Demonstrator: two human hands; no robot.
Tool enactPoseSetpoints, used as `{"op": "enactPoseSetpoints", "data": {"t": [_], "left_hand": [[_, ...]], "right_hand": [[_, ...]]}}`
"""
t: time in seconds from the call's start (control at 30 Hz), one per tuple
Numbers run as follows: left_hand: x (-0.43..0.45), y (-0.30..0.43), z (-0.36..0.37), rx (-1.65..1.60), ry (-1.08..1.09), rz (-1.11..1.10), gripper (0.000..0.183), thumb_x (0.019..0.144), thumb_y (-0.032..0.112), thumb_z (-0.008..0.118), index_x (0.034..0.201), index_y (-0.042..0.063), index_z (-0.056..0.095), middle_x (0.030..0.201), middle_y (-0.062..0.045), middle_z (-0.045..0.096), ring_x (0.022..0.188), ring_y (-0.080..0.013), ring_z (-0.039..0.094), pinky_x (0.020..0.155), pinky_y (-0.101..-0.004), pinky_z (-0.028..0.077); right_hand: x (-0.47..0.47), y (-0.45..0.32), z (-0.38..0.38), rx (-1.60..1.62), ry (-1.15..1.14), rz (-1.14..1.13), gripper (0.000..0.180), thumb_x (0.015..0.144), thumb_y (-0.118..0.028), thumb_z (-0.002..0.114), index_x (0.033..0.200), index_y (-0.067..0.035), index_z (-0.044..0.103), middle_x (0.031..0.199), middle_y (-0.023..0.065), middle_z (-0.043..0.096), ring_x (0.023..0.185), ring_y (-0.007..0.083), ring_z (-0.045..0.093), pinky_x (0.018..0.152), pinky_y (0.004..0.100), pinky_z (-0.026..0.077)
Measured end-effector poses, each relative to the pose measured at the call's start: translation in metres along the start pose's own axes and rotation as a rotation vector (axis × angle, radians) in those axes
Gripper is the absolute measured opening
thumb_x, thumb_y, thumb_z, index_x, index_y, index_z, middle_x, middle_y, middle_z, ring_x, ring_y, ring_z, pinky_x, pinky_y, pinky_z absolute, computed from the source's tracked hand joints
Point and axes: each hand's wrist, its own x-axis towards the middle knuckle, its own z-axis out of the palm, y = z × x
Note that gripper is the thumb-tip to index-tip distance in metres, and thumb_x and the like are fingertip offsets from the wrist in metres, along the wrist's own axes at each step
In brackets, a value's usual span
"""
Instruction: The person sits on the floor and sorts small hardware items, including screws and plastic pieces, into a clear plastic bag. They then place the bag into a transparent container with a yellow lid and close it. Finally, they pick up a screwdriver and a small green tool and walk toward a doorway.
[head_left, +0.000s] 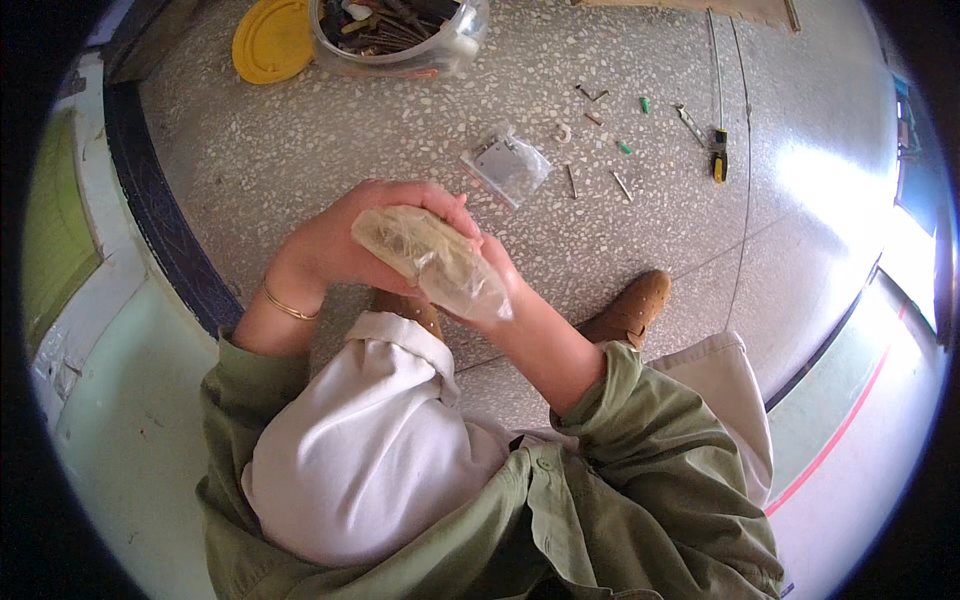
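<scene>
Both of my hands are around a yellowish translucent plastic item, crinkled and shiny at its lower right end; whether it is a wrapped roll or a folded bag I cannot tell. My left hand, with a thin bracelet at the wrist, curls over its top and left side. My right hand is pressed against its right side, its fingers mostly hidden. On the speckled floor just beyond lies a clear zip bag with a flat metal plate and small parts inside.
Screws, green wall plugs, a white plastic clip and a metal strip lie scattered. At right is a long screwdriver. A clear tub of tools stands at the top, beside a yellow lid.
</scene>
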Motion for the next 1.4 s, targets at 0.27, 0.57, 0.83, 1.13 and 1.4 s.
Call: {"op": "enactPoseSetpoints", "data": {"t": [0.27,0.57,0.83,1.13,1.4], "left_hand": [[0.004,0.007,0.028,-0.075,0.374,0.101,0.046,0.064,0.010,0.080,0.104,0.003,0.059,0.104,-0.010,0.062,0.098,-0.0187,0.060,0.086,-0.0313,0.048],[0.013,0.021,0.034,-0.042,0.304,0.217,0.043,0.069,0.012,0.077,0.105,0.000,0.057,0.102,-0.012,0.063,0.096,-0.0220,0.062,0.088,-0.0337,0.048],[0.031,0.032,0.059,-0.364,0.951,0.154,0.039,0.079,0.007,0.069,0.114,0.001,0.053,0.107,-0.008,0.060,0.096,-0.0157,0.060,0.087,-0.0315,0.047],[0.026,0.052,0.044,-0.683,1.037,0.092,0.046,0.093,0.035,0.044,0.129,0.006,0.042,0.124,-0.005,0.052,0.112,-0.0184,0.050,0.096,-0.0388,0.038],[0.010,0.043,0.036,-0.655,1.006,-0.053,0.045,0.096,0.041,0.036,0.132,0.013,0.039,0.128,-0.005,0.050,0.116,-0.0206,0.049,0.093,-0.0422,0.042]], "right_hand": [[-0.014,-0.010,0.029,0.021,0.244,-0.227,0.031,0.098,-0.032,0.034,0.113,-0.012,0.051,0.110,0.0048,0.056,0.104,0.0208,0.054,0.089,0.0418,0.045],[-0.019,-0.004,-0.001,0.379,-0.180,-0.227,0.026,0.096,-0.028,0.040,0.111,-0.012,0.053,0.115,0.0066,0.056,0.111,0.0240,0.051,0.099,0.0425,0.038],[0.012,-0.023,0.018,0.173,-0.301,-0.533,0.045,0.098,-0.030,0.030,0.128,0.000,0.043,0.128,0.0144,0.050,0.119,0.0280,0.047,0.104,0.0417,0.033],[0.017,-0.032,0.046,0.068,-0.038,-0.625,0.053,0.098,-0.039,0.028,0.130,0.001,0.042,0.131,0.0163,0.047,0.124,0.0299,0.041,0.108,0.0443,0.027],[0.018,-0.030,0.035,-0.240,-0.075,-0.755,0.058,0.093,-0.042,0.046,0.131,0.001,0.040,0.130,0.0144,0.048,0.123,0.0270,0.044,0.108,0.0425,0.028]]}}
